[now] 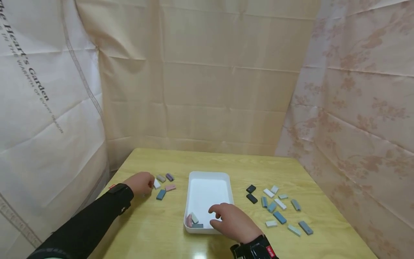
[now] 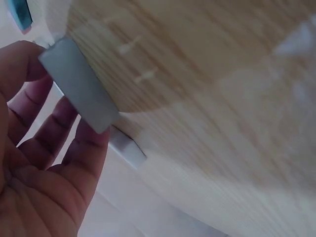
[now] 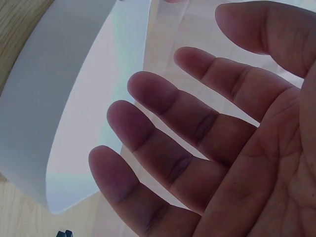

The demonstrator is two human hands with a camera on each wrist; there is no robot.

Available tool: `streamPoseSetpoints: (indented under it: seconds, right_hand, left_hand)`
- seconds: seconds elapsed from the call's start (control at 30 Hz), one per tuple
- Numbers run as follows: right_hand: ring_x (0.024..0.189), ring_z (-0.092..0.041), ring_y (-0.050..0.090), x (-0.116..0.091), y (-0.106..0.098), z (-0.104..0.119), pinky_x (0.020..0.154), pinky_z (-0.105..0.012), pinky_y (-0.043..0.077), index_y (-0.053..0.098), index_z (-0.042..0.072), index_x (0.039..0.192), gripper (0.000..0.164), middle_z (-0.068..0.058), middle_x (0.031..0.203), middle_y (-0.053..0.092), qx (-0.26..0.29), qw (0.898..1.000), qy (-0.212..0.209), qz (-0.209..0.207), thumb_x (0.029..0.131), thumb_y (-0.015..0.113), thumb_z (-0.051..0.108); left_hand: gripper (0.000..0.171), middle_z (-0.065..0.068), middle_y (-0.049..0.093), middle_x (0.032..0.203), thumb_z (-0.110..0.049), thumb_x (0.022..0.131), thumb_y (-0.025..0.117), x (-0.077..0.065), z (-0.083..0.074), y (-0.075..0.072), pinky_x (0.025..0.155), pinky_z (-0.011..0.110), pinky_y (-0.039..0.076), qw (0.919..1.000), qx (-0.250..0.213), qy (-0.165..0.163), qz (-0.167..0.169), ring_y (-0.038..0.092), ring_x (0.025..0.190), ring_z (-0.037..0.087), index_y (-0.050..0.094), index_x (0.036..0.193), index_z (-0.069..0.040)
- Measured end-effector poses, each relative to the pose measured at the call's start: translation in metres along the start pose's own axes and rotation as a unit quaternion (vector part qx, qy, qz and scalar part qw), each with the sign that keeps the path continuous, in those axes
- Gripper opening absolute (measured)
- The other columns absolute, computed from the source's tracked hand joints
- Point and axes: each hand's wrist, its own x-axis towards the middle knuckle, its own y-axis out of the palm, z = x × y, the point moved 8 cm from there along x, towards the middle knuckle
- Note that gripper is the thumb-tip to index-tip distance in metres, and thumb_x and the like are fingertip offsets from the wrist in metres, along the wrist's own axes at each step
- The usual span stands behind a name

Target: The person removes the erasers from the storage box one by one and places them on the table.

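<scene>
At the table's left side, my left hand (image 1: pixel 141 183) pinches a small grey-green block (image 2: pixel 81 86) between thumb and fingers. In the left wrist view a white block (image 2: pixel 127 147) lies on the table just beyond the fingertips. Beside that hand in the head view are several loose blocks, among them a pink block (image 1: pixel 170 187) and a blue block (image 1: pixel 161 194). My right hand (image 1: pixel 234 221) hovers over the right near edge of a white tray (image 1: pixel 210 176), fingers relaxed and holding nothing. A pink block (image 1: pixel 189 220) and two greyish ones sit in the tray's near left corner.
On the right of the wooden table (image 1: pixel 258 169) several blocks are scattered: black (image 1: pixel 252 198), white (image 1: pixel 271 223), blue (image 1: pixel 279 217) and pale green (image 1: pixel 294 230). Cloth sheets hang behind the table and along both sides.
</scene>
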Motion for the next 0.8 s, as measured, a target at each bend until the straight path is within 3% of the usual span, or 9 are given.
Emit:
streamPoseSetpoints:
  seconds: [0.1,0.2,0.3,0.43,0.53,0.6,0.7,0.8]
  right_hand:
    - [0.084,-0.008,0.061,-0.001,-0.003,-0.001,0.077,-0.034,0.053,0.077,0.016,0.115,0.023,0.001,0.098,0.074,-0.001,1.0,0.0,-0.008,0.096,0.071,0.027]
    - [0.083,-0.009,0.06,-0.002,-0.002,-0.004,0.075,-0.034,0.052,0.077,0.016,0.114,0.023,0.003,0.096,0.073,0.004,1.0,0.008,-0.006,0.094,0.071,0.026]
    - [0.082,-0.008,0.06,-0.002,0.002,-0.009,0.075,-0.034,0.052,0.077,0.015,0.115,0.024,0.005,0.094,0.071,0.011,1.0,0.02,0.004,0.094,0.072,0.027]
    - [0.082,-0.007,0.059,-0.002,0.002,-0.013,0.075,-0.033,0.052,0.077,0.015,0.115,0.025,0.004,0.095,0.072,0.012,1.0,0.024,0.003,0.095,0.072,0.028]
    - [0.082,-0.007,0.06,-0.002,-0.002,-0.013,0.075,-0.034,0.052,0.077,0.015,0.115,0.024,0.003,0.096,0.073,0.01,1.0,0.021,-0.007,0.095,0.072,0.028]
    - [0.083,-0.007,0.06,-0.003,-0.004,-0.013,0.075,-0.033,0.052,0.077,0.015,0.115,0.024,0.003,0.096,0.073,0.009,1.0,0.019,-0.01,0.095,0.072,0.028]
    - [0.082,-0.007,0.059,-0.004,-0.005,-0.013,0.074,-0.033,0.051,0.077,0.015,0.115,0.024,0.005,0.093,0.072,0.011,1.0,0.02,-0.01,0.095,0.073,0.027]
    - [0.08,-0.007,0.057,-0.006,-0.006,-0.013,0.072,-0.032,0.05,0.077,0.017,0.113,0.023,0.007,0.091,0.069,0.006,1.0,0.023,-0.012,0.094,0.073,0.029]
  left_hand:
    - [0.015,-0.004,0.059,0.076,-0.006,0.082,0.077,0.001,-0.008,-0.007,0.068,0.034,0.045,0.9993,0.026,0.019,-0.019,0.052,0.07,0.014,0.067,0.077,-0.015]
    - [0.006,-0.003,0.062,0.083,-0.011,0.088,0.078,0.003,-0.029,-0.01,0.07,0.034,0.049,0.9957,0.059,0.053,-0.049,0.054,0.073,0.012,0.073,0.087,-0.014]
    - [0.007,-0.002,0.064,0.088,-0.018,0.093,0.079,0.006,-0.071,-0.011,0.072,0.034,0.052,0.9884,0.066,0.111,-0.081,0.056,0.076,0.01,0.075,0.096,-0.014]
    - [0.007,0.0,0.067,0.094,-0.016,0.094,0.077,0.007,-0.147,-0.012,0.075,0.032,0.053,0.9717,0.057,0.215,-0.08,0.057,0.082,0.01,0.074,0.1,-0.014]
    - [0.013,-0.001,0.069,0.101,-0.016,0.093,0.077,0.006,-0.198,-0.007,0.08,0.029,0.053,0.9572,0.067,0.278,-0.046,0.058,0.088,0.009,0.074,0.105,-0.017]
    - [0.015,-0.004,0.069,0.104,-0.021,0.093,0.079,0.005,-0.222,0.001,0.082,0.026,0.052,0.9488,0.078,0.306,-0.012,0.058,0.09,0.007,0.074,0.108,-0.02]
    - [0.019,-0.01,0.067,0.102,-0.027,0.09,0.083,0.003,-0.243,0.018,0.08,0.022,0.051,0.9442,0.085,0.311,0.068,0.057,0.088,0.003,0.076,0.108,-0.025]
    - [0.02,-0.014,0.065,0.096,-0.027,0.086,0.086,-0.001,-0.248,0.035,0.075,0.019,0.049,0.9444,0.077,0.283,0.149,0.055,0.083,0.0,0.077,0.103,-0.026]
